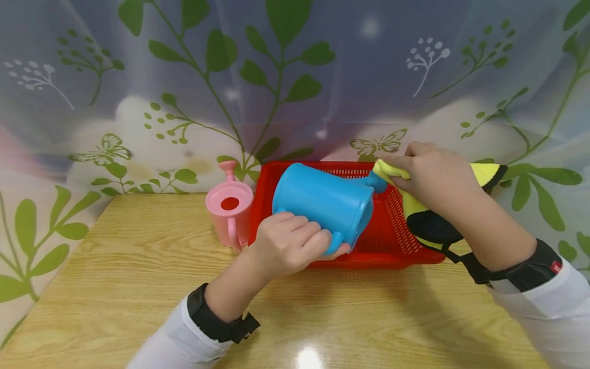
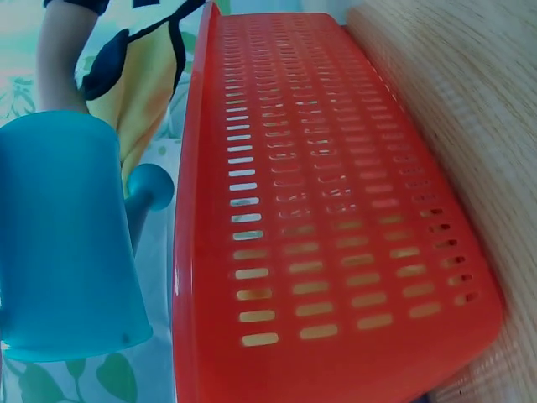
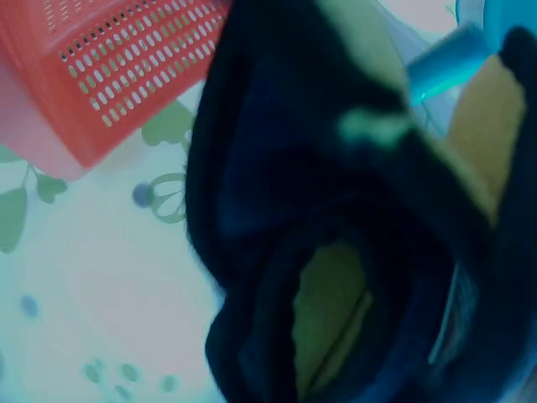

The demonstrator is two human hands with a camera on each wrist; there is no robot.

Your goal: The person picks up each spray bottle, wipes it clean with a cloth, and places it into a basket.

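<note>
Wood-grain table (image 1: 138,277) carries red slotted basket (image 1: 369,260); our left hand (image 1: 290,243) grips blue watering can (image 1: 322,197) by handle (image 1: 337,243), tilted seemingly so spout (image 1: 379,183) meets yellow cloth (image 1: 412,204) our right hand (image 1: 440,177) pinches.

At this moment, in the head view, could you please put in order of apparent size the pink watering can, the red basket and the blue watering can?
1. Red basket
2. Blue watering can, held up in the left hand, so nearness to the camera may enlarge it
3. Pink watering can
</note>
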